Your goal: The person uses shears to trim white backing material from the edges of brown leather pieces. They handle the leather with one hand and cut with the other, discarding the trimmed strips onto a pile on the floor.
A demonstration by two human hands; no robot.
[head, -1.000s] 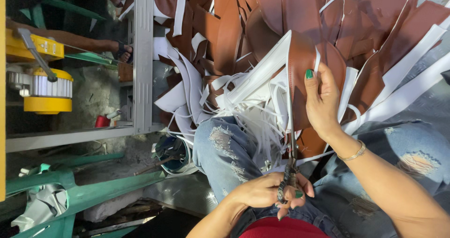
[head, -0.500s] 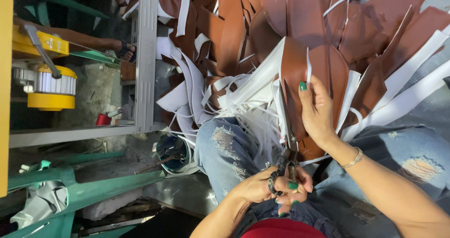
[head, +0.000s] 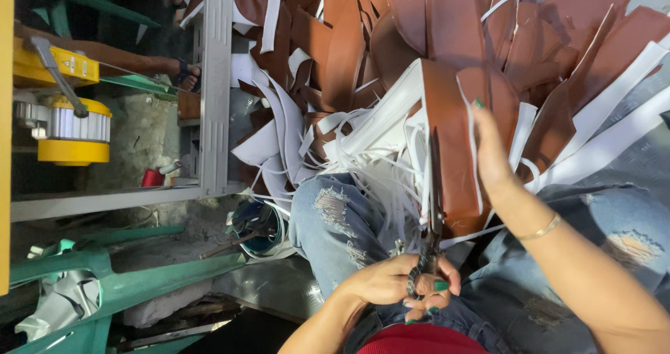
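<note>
Just ahead of my left hand [head: 398, 284] there's a pair of scissors [head: 431, 214], fingers threaded through the handles and closed around them, blades running up along the edge of a brown leather piece [head: 450, 152]. My right hand [head: 492, 152] lies flat on that same piece, fingers gripping it over my jeans-covered lap [head: 335, 228]. Going by the pictures, the cut looks maybe halfway up the piece; a thin white trimmed strip [head: 469, 138] curls off beside the right hand's fingers, and the top stretch looks uncut. Beyond both hands sits a heap of brown leather pieces [head: 447, 19] and white offcut strips [head: 335, 145], so plenty seems done already. Can't tell whether the blades are parted or closed, they're too thin and dark. The leather's lower end is hidden behind the scissors.
</note>
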